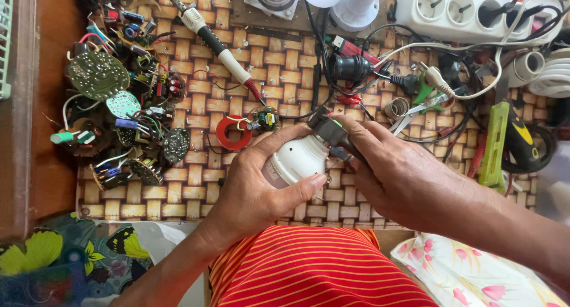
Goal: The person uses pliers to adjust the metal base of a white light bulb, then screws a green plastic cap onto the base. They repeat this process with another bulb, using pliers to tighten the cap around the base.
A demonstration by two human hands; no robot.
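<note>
My left hand [261,185] is wrapped around a white bulb housing [297,158], thumb along its lower side. My right hand [395,176] grips a dark tool [329,130] with a green spot, its tip pressed against the top end of the housing. Both hands meet over a woven mat [190,188]. Just above the left fingers lie a red tape ring [233,133] and a small circuit board [265,119] with wires.
A soldering iron [219,46] lies diagonally on the mat. Several round circuit boards and loose parts [119,105] are heaped at the left. A white power strip [469,10], black cables, a black lamp socket [350,66], tweezers [415,112] and a green-yellow tool [502,143] crowd the right.
</note>
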